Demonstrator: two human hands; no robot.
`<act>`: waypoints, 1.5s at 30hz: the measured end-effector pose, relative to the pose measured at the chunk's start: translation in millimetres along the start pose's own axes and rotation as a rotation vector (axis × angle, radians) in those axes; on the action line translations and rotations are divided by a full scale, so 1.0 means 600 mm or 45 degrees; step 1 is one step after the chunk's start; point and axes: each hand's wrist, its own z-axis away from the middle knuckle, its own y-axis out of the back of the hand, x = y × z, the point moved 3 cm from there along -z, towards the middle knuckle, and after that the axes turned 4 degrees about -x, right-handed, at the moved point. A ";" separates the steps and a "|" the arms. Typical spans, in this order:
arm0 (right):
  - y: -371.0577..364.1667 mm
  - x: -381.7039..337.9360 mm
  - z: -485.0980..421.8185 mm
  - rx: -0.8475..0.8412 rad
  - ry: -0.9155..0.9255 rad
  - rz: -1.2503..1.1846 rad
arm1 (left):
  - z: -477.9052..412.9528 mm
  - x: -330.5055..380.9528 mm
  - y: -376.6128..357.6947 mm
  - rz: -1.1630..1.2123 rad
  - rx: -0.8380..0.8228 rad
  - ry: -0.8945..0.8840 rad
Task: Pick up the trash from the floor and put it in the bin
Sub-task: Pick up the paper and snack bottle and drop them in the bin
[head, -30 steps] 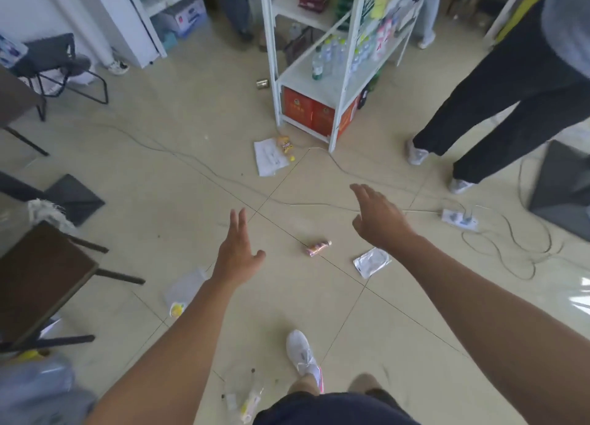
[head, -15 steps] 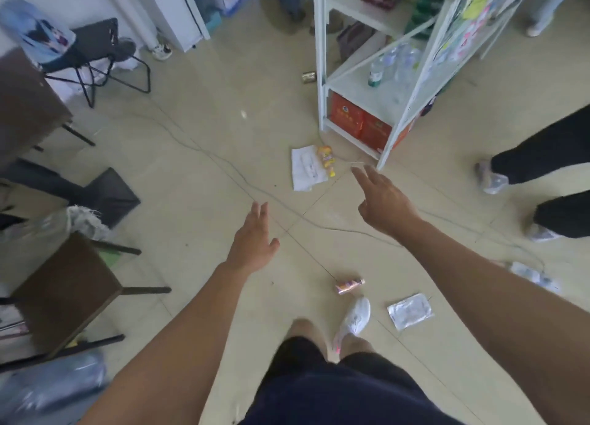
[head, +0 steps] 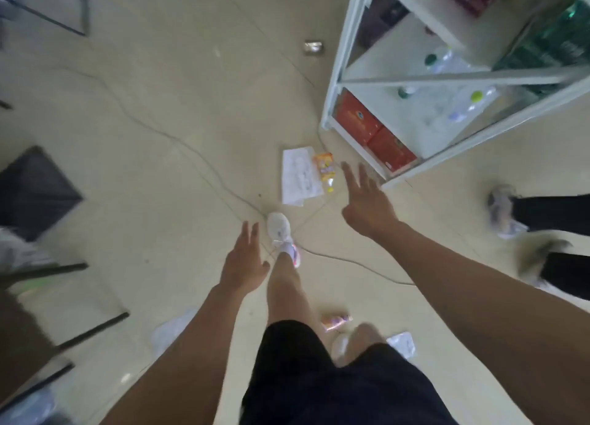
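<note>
Trash lies scattered on the tiled floor. A white sheet of paper [head: 300, 177] and an orange-yellow snack wrapper [head: 326, 169] rest beside the shelf's corner. My right hand [head: 367, 204] hovers open just right of them, fingers spread, holding nothing. My left hand [head: 244, 262] is open and empty above my leading white shoe [head: 281, 233]. Behind my feet lie a small pink tube [head: 335, 322], a clear plastic wrapper [head: 403, 345] and a crumpled white bag [head: 172, 329]. A small shiny can [head: 313, 46] sits farther off near the shelf. No bin is visible.
A white metal shelf unit [head: 357, 83] with red boxes and bottles stands at the right. A thin cable [head: 178, 142] crosses the floor under my foot. Another person's legs and shoes [head: 507, 214] are at far right. Chair legs [head: 92, 329] and a dark mat [head: 32, 191] are left.
I have stepped forward toward the shelf. The paper and snack wrapper are now close to my right hand, and the pink tube and clear wrapper have passed behind my feet.
</note>
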 end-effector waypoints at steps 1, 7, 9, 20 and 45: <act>-0.010 -0.001 -0.062 -0.051 0.012 0.065 | -0.067 -0.011 0.010 -0.043 -0.060 0.010; -0.123 0.041 -0.456 -0.163 -0.034 0.157 | -0.520 -0.007 0.088 -0.047 -0.160 -0.107; -0.189 0.082 -0.580 -0.171 -0.139 0.023 | -0.661 0.000 0.048 -0.097 -0.225 -0.115; -0.552 0.325 -1.058 -0.116 -0.462 -0.662 | -1.166 -0.111 -0.335 0.422 0.059 0.571; 0.331 -0.155 -0.636 -0.142 -0.034 -0.566 | -0.470 -0.049 0.392 0.785 0.475 0.585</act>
